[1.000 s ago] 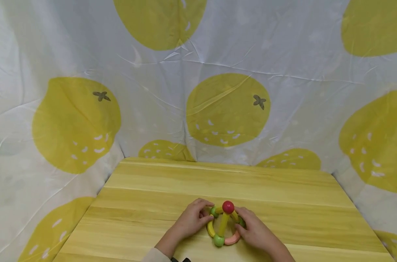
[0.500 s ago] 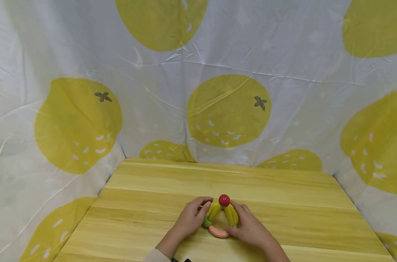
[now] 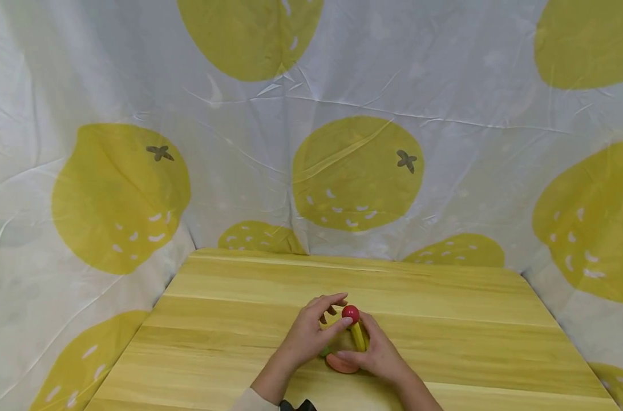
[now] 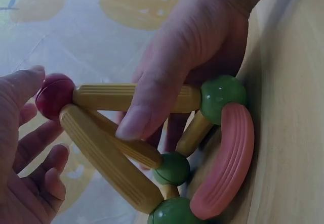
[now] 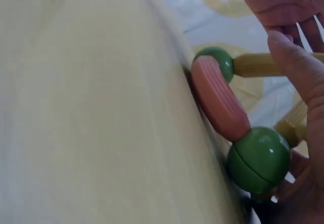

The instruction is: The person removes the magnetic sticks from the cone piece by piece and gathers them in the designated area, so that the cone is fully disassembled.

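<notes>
A pyramid of magnetic sticks and balls stands on the wooden table [image 3: 229, 331]. Its top is a red ball [image 3: 350, 314], from which straight yellow sticks [image 4: 109, 161] slope down to green balls [image 5: 259, 161]. Along the near side of the base lies a curved pink stick [image 4: 228, 163]. My right hand [image 3: 380, 354] grips the pyramid from the right, thumb across the yellow sticks and fingers behind them. At the top, my left hand [image 3: 311, 331] has its thumb tip right at the red ball, its other fingers spread loosely around it. The hands hide part of the base.
A pale cloth [image 3: 239, 165] printed with large yellow fruits hangs behind the table and along both sides. Below the left sleeve, a dark object [image 3: 298, 405] shows at the bottom edge of the head view.
The pyramid has turned, bringing the pink stick to the front, and has shifted slightly left. My left hand has risen from the base to the red ball; my right hand stays at the right side.
</notes>
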A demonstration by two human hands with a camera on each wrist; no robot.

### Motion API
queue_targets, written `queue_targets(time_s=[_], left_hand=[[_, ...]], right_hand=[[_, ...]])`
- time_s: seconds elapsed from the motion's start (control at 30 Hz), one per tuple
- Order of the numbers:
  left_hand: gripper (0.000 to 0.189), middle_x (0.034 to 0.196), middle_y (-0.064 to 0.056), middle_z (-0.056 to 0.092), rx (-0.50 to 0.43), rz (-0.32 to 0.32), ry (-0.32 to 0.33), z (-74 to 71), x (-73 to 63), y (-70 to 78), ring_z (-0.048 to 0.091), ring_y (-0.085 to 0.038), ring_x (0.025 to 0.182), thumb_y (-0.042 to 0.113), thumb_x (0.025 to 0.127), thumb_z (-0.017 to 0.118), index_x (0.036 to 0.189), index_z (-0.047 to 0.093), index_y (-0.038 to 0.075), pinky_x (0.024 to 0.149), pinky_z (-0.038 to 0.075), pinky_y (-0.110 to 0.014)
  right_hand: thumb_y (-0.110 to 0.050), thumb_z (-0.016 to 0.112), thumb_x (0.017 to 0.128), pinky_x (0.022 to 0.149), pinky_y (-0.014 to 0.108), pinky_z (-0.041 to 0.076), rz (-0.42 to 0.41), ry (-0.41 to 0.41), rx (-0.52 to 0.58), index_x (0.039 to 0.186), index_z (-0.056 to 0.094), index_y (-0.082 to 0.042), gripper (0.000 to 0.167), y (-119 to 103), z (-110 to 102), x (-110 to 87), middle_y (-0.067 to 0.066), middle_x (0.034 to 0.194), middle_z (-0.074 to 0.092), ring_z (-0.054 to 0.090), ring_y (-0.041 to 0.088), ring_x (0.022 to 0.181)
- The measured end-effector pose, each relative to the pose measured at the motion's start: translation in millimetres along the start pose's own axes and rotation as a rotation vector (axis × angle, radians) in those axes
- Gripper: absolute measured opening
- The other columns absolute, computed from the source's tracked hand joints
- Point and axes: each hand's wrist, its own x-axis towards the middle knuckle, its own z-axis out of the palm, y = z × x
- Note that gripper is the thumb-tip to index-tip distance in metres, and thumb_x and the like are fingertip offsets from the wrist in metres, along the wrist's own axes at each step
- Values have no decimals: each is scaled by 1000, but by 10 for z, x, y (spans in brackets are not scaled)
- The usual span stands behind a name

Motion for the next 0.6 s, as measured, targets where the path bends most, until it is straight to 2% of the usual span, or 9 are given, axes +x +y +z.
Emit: queue_targets(time_s=[0.1,0.23,0.4,0.6], left_hand=[[50,121,6,69,51,32,-26,29,5,29,59,-15,92,38,98,69,144,59,23,76,53,-28],[49,118,5,70,69,57,-33,56,1,54,55,-10,85,32,96,72,142,61,21,74,52,-25],[45,113,3,71,78,101,9,67,12,54,56,-9,83,26,93,76,136,66,18,71,52,-23],[40,111,-1,74,47,147,59,92,23,33,59,-8,80,21,89,79,127,70,14,71,54,-23]], right_hand=[[-36,92,75,117,62,30,13,51,31,145,47,-39,83,33,76,-9,-3,153,47,40,29,146],[-43,90,76,116,62,32,5,102,-10,142,49,-38,78,43,157,-13,-3,146,50,44,28,142],[-48,88,77,116,63,32,-16,141,-61,143,49,-37,77,36,192,-5,-3,146,51,44,29,143],[-45,87,79,117,61,32,-52,157,-60,141,51,-41,72,50,185,1,-6,144,53,46,25,140]])
